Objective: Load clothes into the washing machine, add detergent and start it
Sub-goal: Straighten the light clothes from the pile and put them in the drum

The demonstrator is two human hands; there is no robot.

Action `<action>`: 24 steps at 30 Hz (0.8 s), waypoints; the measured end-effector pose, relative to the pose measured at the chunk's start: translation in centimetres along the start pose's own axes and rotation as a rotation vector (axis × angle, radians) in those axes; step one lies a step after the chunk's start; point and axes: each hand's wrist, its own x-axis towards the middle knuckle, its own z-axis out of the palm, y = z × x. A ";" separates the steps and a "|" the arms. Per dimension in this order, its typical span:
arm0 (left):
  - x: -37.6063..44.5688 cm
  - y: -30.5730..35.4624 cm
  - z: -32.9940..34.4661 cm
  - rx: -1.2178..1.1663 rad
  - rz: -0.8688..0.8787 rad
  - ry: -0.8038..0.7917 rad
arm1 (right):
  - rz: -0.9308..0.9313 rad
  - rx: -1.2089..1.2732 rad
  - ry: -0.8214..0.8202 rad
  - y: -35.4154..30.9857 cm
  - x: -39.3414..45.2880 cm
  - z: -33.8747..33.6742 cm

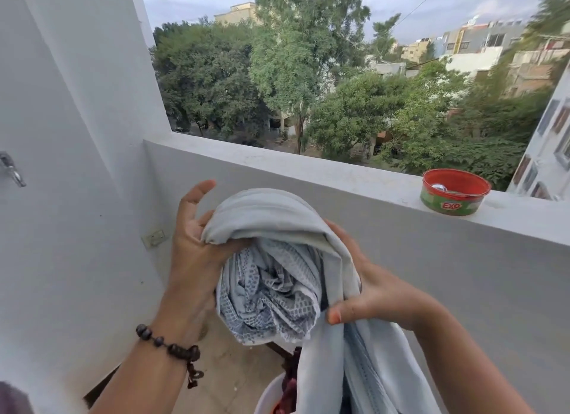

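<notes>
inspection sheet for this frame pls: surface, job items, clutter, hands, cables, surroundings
Surface: white parapet ledge, mostly bare; tiled floor below.
Job's things: pale blue cloth wrapped over a patterned blue-white cloth, held up in the air; white tub with dark red clothes at the bottom edge. No washing machine or laundry detergent in view.
Clutter: red-rimmed Exo tub on the ledge, right.
Hands: left hand supports the bundle, fingers partly spread; right hand pinches the pale cloth.
Cables: one overhead wire against the sky.
Surroundings: open balcony, trees, buildings; wall socket, door latch.
</notes>
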 end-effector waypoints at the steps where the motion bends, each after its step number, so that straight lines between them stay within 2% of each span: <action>1: 0.1 -0.2 0.1 -0.068 -0.007 0.050 | 0.005 0.025 0.016 0.2 0.1 0.1; 8: -0.1 -2.7 1.1 -0.454 -0.146 0.288 | 0.005 0.193 0.143 1.3 1.1 2.2; 12: -1.3 -4.2 1.6 -0.451 -0.221 0.332 | -0.035 0.323 0.325 2.0 1.6 3.8; 14: -1.7 -4.4 1.2 -0.346 -0.257 0.290 | -0.023 0.313 0.398 2.5 1.6 3.9; 19: -2.7 -2.9 -1.5 -0.054 -0.328 -0.032 | -0.037 0.146 0.436 1.8 1.2 2.4; 21: -2.7 -1.0 -2.0 0.237 -0.274 -0.157 | -0.047 0.031 0.432 1.0 1.2 1.7; 24: -2.2 1.7 -0.9 0.871 -0.047 -0.401 | -0.048 -0.220 0.412 0.2 1.5 0.9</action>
